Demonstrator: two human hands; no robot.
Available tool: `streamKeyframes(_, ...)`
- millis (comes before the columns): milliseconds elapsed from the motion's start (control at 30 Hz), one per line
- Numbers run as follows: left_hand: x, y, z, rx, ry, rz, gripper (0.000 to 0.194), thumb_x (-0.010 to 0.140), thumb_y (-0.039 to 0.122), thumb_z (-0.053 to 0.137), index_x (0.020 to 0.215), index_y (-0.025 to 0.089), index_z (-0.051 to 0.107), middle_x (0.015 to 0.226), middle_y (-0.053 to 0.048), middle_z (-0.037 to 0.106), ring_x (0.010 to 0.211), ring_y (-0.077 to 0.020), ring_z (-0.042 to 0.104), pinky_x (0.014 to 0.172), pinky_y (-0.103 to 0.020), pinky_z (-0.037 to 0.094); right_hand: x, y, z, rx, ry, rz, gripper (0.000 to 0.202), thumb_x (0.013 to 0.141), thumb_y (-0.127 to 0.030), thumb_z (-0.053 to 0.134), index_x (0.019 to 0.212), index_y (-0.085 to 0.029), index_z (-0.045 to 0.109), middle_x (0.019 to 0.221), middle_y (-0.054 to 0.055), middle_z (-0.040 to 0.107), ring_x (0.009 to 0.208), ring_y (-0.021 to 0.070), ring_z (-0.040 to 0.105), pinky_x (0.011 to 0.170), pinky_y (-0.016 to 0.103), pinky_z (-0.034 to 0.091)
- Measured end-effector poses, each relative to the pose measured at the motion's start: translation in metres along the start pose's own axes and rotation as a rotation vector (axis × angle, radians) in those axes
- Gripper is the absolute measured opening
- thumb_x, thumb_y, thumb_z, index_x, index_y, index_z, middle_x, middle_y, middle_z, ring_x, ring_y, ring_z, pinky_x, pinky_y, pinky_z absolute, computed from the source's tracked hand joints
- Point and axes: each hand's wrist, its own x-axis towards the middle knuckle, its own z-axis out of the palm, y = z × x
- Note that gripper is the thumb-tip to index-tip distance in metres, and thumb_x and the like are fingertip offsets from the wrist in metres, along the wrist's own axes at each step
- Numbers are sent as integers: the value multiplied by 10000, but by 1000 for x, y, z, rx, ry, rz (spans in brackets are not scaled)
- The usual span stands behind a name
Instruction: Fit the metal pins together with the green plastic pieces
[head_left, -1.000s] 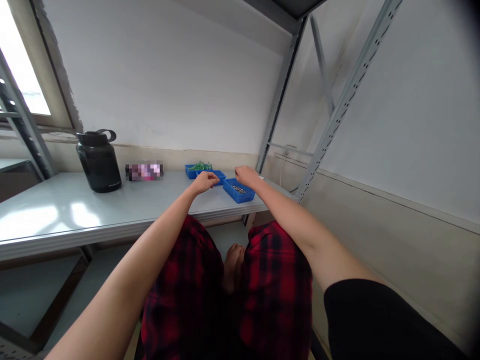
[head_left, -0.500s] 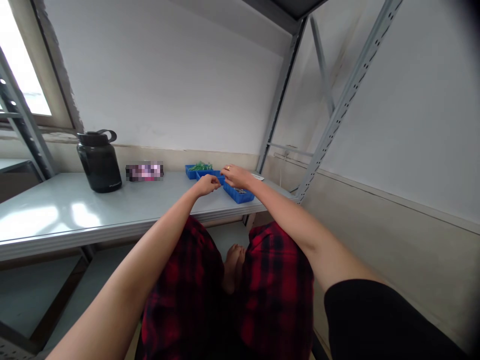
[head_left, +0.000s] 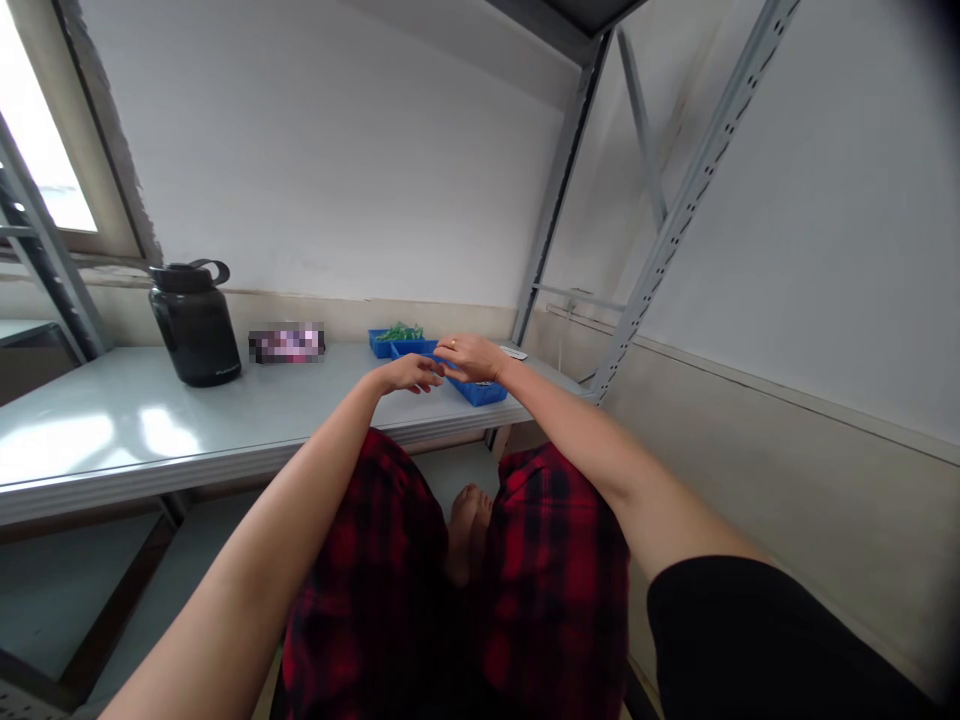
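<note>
My left hand [head_left: 409, 373] is over the shelf's front part, its fingers partly bent and closed near the right fingertips; anything between them is too small to name. My right hand [head_left: 471, 358] hovers above the blue bins, fingers curled down and pressed together, with its hold hidden. Below it, a blue bin [head_left: 480, 394] contains small items largely covered by the hand. Behind the hands lies a middle blue bin [head_left: 409, 347]. Farther back, another blue bin [head_left: 380, 345] holds green pieces [head_left: 403, 332].
A dark bottle [head_left: 196, 325] stands on the grey shelf [head_left: 300, 400] at the left, with a blurred-out pink and black item [head_left: 287, 343] beside it. A white flat object [head_left: 514, 352] lies behind my right hand. Metal uprights [head_left: 562, 190] rise on the right.
My left hand has turned and its fingers have spread a little toward the right hand. My right hand has lowered slightly and covers more of the near bin.
</note>
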Motion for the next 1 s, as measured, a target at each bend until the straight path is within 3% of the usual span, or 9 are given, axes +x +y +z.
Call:
streamKeyframes(167,-9,6,5,-93,-270,-62,451,548,197,829,990,209,741,987,-88,732,859,-225,701,747,-325,548,0,1,4,-33,0,-38,269,991,-273,416,1091,-137,625,1129,174,654,1014,240,586,846,337,413)
streamKeyframes(267,-11,8,8,-108,-325,-55,523,530,194,845,1041,210,729,996,-92,733,876,-237,708,760,-338,558,-1,2,4,-35,10,-47,258,990,-277,419,1064,-139,624,1090,165,656,985,237,588,816,331,415)
streamKeyframes(367,-7,4,6,-75,-237,6,474,567,211,817,1031,194,721,960,-90,737,846,-233,707,730,-328,559,-3,1,2,-31,8,-33,236,983,-252,423,1055,-144,620,1070,157,654,974,236,583,791,322,411)
streamKeyframes(500,17,-6,-11,120,73,95,315,691,247,705,992,155,713,845,-82,728,741,-216,679,661,-305,533,-4,-2,1,-55,-84,25,233,950,-168,436,1090,-132,618,1051,151,654,938,230,579,774,313,402)
streamKeyframes(633,48,-19,-38,455,281,160,272,760,238,604,987,145,723,937,-87,737,868,-219,672,812,-299,519,1,-3,7,-43,-143,166,242,937,-141,433,1070,-122,634,1058,153,658,939,237,578,799,323,403)
streamKeyframes(800,69,-35,-54,797,200,154,277,789,274,547,971,175,730,981,-66,744,912,-232,657,827,-292,486,8,13,21,183,-7,423,301,936,-167,440,1179,-127,614,1138,141,657,1059,244,559,853,322,408)
streamKeyframes(1000,72,-40,-40,962,37,88,223,801,260,538,871,191,738,953,-67,752,855,-227,660,767,-274,452,-6,56,40,462,-15,443,237,902,-213,509,1056,-139,674,1047,100,701,912,201,596,810,294,407)
